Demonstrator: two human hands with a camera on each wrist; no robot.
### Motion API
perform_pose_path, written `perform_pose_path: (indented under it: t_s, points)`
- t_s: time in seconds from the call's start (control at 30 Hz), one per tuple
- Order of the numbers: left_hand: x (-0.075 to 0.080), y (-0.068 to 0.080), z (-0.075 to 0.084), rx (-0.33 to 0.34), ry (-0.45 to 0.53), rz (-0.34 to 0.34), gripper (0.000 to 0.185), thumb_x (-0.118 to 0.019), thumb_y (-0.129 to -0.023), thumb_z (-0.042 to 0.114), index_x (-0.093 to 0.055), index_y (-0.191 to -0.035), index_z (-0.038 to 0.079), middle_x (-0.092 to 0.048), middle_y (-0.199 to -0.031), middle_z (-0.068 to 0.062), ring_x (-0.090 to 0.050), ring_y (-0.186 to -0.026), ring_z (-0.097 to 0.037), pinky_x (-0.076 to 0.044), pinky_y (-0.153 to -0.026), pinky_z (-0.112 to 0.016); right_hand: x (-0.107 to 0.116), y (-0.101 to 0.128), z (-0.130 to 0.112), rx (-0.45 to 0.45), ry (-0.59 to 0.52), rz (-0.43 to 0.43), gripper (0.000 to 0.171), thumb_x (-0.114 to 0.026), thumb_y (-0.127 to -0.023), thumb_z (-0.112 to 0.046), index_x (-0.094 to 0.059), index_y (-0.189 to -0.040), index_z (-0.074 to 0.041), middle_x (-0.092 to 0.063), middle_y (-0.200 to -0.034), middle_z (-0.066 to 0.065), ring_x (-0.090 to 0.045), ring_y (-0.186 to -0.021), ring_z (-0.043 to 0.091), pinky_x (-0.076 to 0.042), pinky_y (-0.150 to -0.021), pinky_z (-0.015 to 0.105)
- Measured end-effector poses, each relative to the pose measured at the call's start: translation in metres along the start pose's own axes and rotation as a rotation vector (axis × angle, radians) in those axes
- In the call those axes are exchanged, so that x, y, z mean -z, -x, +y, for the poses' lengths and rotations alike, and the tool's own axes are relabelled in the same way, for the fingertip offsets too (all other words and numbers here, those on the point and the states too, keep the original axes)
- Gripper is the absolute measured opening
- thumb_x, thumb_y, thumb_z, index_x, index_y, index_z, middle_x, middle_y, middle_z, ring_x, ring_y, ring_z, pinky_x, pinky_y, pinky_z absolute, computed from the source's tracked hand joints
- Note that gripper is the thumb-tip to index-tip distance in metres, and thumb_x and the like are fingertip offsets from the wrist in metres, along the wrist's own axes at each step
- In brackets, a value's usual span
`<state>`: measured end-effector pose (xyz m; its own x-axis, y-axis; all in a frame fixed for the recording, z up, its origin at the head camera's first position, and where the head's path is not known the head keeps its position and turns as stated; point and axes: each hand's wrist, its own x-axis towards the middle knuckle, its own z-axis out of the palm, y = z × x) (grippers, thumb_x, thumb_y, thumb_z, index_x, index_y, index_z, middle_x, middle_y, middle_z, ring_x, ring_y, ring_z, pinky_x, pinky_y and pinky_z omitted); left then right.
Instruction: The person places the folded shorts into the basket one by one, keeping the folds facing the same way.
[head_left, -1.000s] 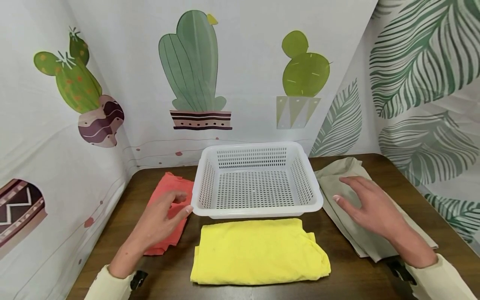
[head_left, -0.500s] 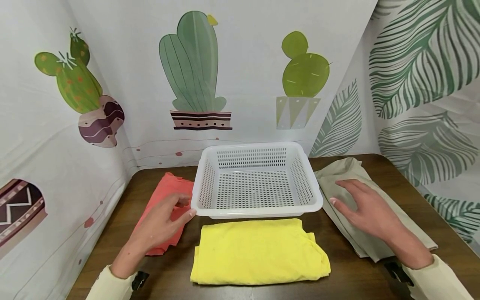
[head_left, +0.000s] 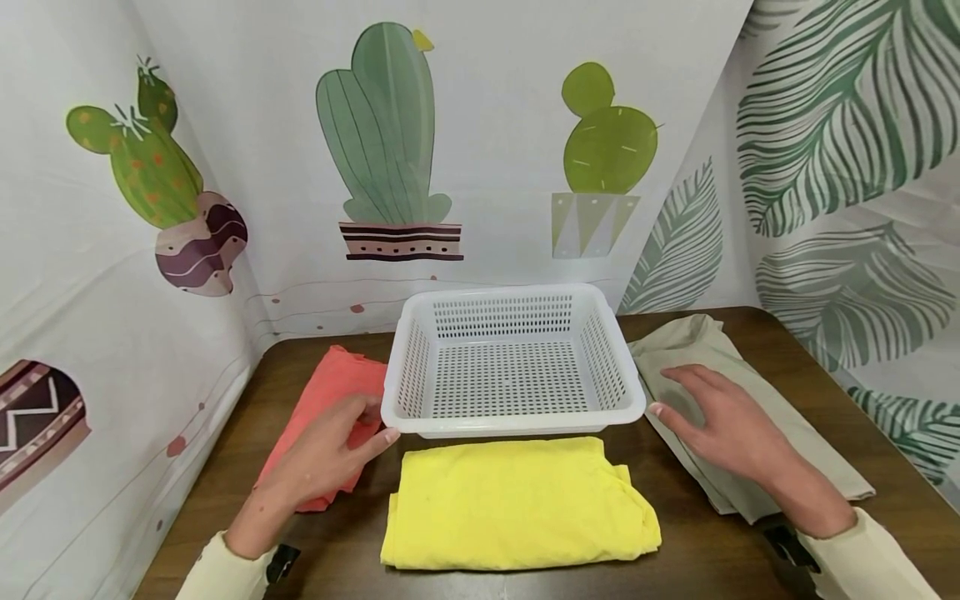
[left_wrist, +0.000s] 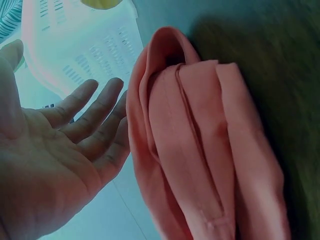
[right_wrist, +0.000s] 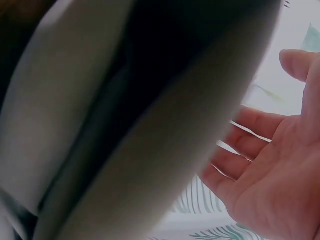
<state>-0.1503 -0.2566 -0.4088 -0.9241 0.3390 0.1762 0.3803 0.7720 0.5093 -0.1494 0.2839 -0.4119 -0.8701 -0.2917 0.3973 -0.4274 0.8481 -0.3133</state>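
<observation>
My left hand [head_left: 326, 450] is over the folded red cloth [head_left: 318, 400], its thumb tip by the near left corner of the white plastic basket [head_left: 517, 422]. In the left wrist view its fingers are loosely bent and hold nothing, with fingertips right at the red cloth's [left_wrist: 190, 150] edge. Over the folded grey-beige cloth [head_left: 806, 442] is my right hand [head_left: 738, 429], its thumb pointing toward the basket's near right corner. Its fingers are relaxed and grip nothing. The grey-beige cloth looms large in the right wrist view. A folded yellow cloth [head_left: 521, 504] lies in front of the basket.
Everything lies on a dark brown wooden table [head_left: 345, 567]. Behind and beside it hangs a white curtain [head_left: 495, 167] printed with cacti and leaves, close to the back edge. The basket has raised, slotted walls and nothing inside.
Both hands have drifted slightly inward toward the basket, the right one also a little lower in view. The cloths and basket have stayed where they were.
</observation>
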Motion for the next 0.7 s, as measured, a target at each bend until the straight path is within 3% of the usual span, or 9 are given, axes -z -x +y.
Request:
perform_pose_path:
  t_s: [0.2, 0.43, 0.7]
  points:
    - [-0.002, 0.000, 0.001, -0.034, 0.031, -0.024, 0.036, -0.073, -0.099, 0.049, -0.062, -0.125, 0.027, -0.065, -0.101, 0.002, -0.059, -0.088, -0.020, -0.046, -0.074, -0.028, -0.001, 0.001, -0.003, 0.010, -0.008, 0.003, 0.052, -0.079, -0.096, -0.032, -0.066, -0.135, 0.000, -0.066, -0.134, 0.022, -0.061, -0.124, 0.045, -0.047, -0.100, 0.063]
    - [-0.006, 0.001, 0.002, -0.032, 0.035, -0.051, 0.040, -0.072, -0.098, 0.056, -0.061, -0.126, 0.029, -0.065, -0.097, 0.000, -0.058, -0.088, -0.020, -0.047, -0.079, -0.029, -0.003, 0.001, -0.007, 0.030, -0.015, 0.004, 0.051, -0.081, -0.095, -0.031, -0.067, -0.133, 0.000, -0.068, -0.132, 0.020, -0.063, -0.122, 0.043, -0.049, -0.100, 0.062]
    - [-0.009, 0.002, 0.004, -0.037, 0.022, -0.070, 0.047, -0.074, -0.095, 0.058, -0.059, -0.129, 0.029, -0.060, -0.087, -0.005, -0.058, -0.082, -0.020, -0.047, -0.075, -0.027, -0.005, 0.001, -0.013, 0.043, -0.021, -0.001, 0.049, -0.082, -0.094, -0.030, -0.068, -0.131, -0.001, -0.069, -0.129, 0.018, -0.065, -0.121, 0.041, -0.049, -0.100, 0.060]
